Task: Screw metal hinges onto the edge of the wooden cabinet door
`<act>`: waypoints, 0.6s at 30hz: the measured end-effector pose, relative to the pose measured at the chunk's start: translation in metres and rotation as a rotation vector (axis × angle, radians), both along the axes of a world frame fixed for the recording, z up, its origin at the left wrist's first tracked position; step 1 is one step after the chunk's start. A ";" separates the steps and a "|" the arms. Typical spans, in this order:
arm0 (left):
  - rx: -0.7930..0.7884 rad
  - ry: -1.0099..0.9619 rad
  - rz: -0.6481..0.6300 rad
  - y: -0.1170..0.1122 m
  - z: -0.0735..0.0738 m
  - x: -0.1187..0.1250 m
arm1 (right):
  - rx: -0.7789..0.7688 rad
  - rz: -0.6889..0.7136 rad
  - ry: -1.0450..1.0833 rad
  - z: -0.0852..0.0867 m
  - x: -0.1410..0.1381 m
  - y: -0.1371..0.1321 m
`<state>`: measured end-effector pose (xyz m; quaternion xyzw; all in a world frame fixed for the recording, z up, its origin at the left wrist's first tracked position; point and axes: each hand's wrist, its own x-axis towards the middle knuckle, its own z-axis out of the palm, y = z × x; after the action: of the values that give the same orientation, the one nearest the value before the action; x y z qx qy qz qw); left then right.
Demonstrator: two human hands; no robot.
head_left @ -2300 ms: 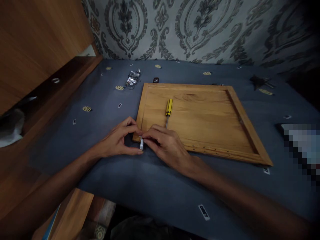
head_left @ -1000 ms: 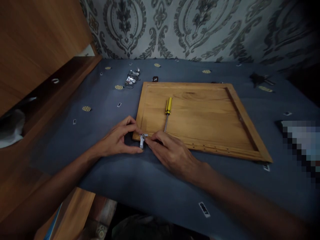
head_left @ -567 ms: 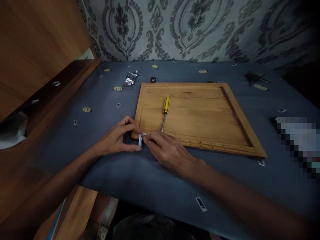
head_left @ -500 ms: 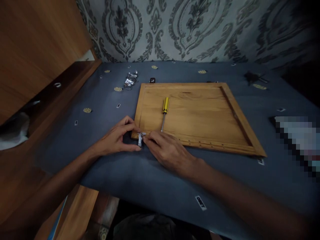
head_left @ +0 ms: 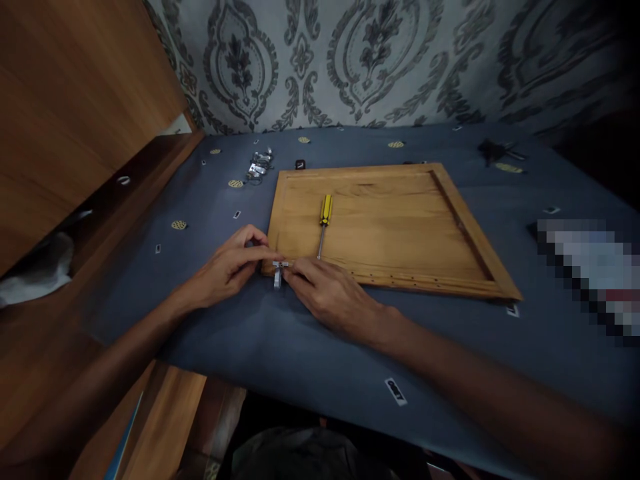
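Observation:
A wooden cabinet door panel (head_left: 395, 220) lies flat on a blue patterned cloth (head_left: 280, 340). At its near left corner sits a small metal hinge piece (head_left: 278, 273). My left hand (head_left: 227, 267) pinches it from the left with curled fingers. From the right, my right hand (head_left: 325, 297) presses its fingertips on the same piece. A yellow-handled screwdriver (head_left: 323, 220) rests on the panel just behind my right hand, untouched.
A pile of metal hinges (head_left: 257, 167) lies at the back left of the cloth. A wooden cabinet (head_left: 75, 100) stands to the left with a white cloth (head_left: 37, 277) on its ledge. Patterned wallpaper (head_left: 380, 60) backs the surface. Dark objects (head_left: 493, 152) lie far right.
My right hand has slid slightly back off the hinge piece, showing more of it at the panel corner. The view has shifted a little. Both hands stay at the corner.

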<state>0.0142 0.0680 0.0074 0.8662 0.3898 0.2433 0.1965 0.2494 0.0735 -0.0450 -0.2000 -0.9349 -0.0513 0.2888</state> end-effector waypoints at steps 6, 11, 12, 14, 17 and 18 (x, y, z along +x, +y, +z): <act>-0.110 0.065 0.251 0.002 0.001 0.024 | -0.002 -0.015 -0.009 0.001 0.000 -0.001; -0.179 0.239 0.392 0.000 0.009 0.042 | -0.012 0.001 -0.011 0.000 0.000 -0.001; -0.201 0.267 0.405 -0.001 0.011 0.044 | -0.011 0.002 -0.012 0.000 0.000 -0.001; -0.231 0.321 0.423 -0.001 0.014 0.047 | -0.015 -0.006 -0.023 0.000 0.000 -0.001; -0.239 0.402 0.443 -0.002 0.018 0.050 | -0.020 -0.011 -0.044 0.000 0.000 -0.001; -0.233 0.425 0.450 -0.003 0.019 0.051 | -0.022 -0.009 -0.049 0.000 0.000 -0.001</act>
<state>0.0657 0.0653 0.0261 0.7615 0.6289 0.0480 0.1498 0.2496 0.0730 -0.0454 -0.2063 -0.9412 -0.0470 0.2634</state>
